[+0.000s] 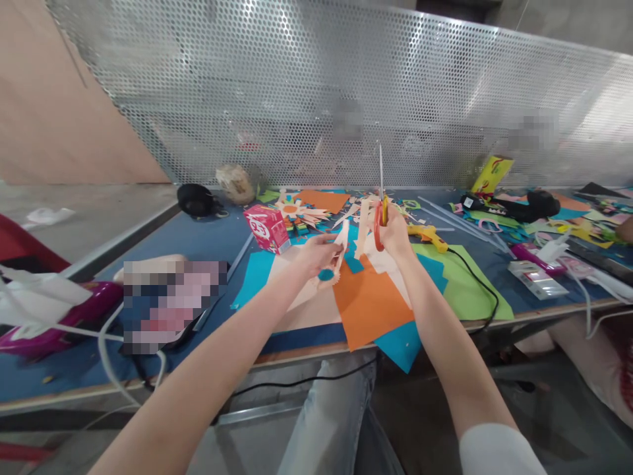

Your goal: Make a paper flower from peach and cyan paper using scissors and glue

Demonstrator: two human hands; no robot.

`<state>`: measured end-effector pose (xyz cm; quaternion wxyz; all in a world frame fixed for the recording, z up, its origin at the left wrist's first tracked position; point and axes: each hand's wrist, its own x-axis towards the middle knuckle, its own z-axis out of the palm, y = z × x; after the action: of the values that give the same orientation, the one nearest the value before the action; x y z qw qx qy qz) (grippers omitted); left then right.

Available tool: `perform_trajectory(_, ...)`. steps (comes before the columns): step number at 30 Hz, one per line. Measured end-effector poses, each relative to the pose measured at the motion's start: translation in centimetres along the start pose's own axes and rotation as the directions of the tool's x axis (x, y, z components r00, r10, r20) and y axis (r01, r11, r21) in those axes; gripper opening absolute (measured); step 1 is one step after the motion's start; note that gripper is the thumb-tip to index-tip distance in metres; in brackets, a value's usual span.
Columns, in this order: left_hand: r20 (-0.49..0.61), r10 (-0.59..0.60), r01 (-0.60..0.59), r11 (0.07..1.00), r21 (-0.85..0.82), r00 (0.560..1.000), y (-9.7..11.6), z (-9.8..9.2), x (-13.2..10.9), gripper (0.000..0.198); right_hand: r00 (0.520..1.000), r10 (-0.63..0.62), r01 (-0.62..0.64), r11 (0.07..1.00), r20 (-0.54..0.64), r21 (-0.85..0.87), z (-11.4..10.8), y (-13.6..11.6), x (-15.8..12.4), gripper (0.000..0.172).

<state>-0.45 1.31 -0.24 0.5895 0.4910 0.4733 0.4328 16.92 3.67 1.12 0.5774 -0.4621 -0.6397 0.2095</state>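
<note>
Scissors (pixel 380 218) with orange and yellow handles are gripped in my right hand (pixel 394 231), their blades pointing up and away. My left hand (pixel 319 254) pinches a pale peach paper piece (pixel 342 244) that has a long pointed strip and a curved lower part. Beneath both hands lie an orange sheet (pixel 368 300), a large peach sheet (pixel 311 310) and blue sheets (pixel 403 346). Just beyond my hands sits a peach paper flower shape (pixel 297 210) with pointed petals, among small cut scraps.
A pink box (pixel 267 229) stands left of the papers. To the right are a yellow glue gun (pixel 429 235) with a black cord and a green sheet (pixel 462 284). A perforated metal panel (pixel 297 99) borders the table's back. Another person's leg (pixel 583 356) shows at right.
</note>
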Motion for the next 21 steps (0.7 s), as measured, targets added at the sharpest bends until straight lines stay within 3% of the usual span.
perform_trajectory(5,0.100,0.020,0.018,0.929,-0.369,0.995,-0.5,-0.5,0.1,0.024,0.988,0.116,-0.130,0.980,0.102,0.150,0.4,-1.4,-0.7,0.039)
perform_trajectory(13,0.164,0.110,-0.016,0.873,-0.487,0.980,-1.9,0.4,0.5,0.012,0.977,0.077,-0.098,0.991,0.201,0.094,1.8,-1.1,-1.5,0.040)
perform_trajectory(18,0.035,0.002,0.019,0.804,-0.595,0.999,-1.2,1.2,-0.1,0.019,0.984,0.002,-0.004,1.000,0.176,0.014,2.2,-2.1,-2.3,0.030)
perform_trajectory(21,0.049,0.007,0.022,0.810,-0.586,0.999,-0.8,1.5,-0.7,0.020,0.986,-0.005,0.022,0.995,0.167,-0.095,1.9,-3.1,-2.7,0.027)
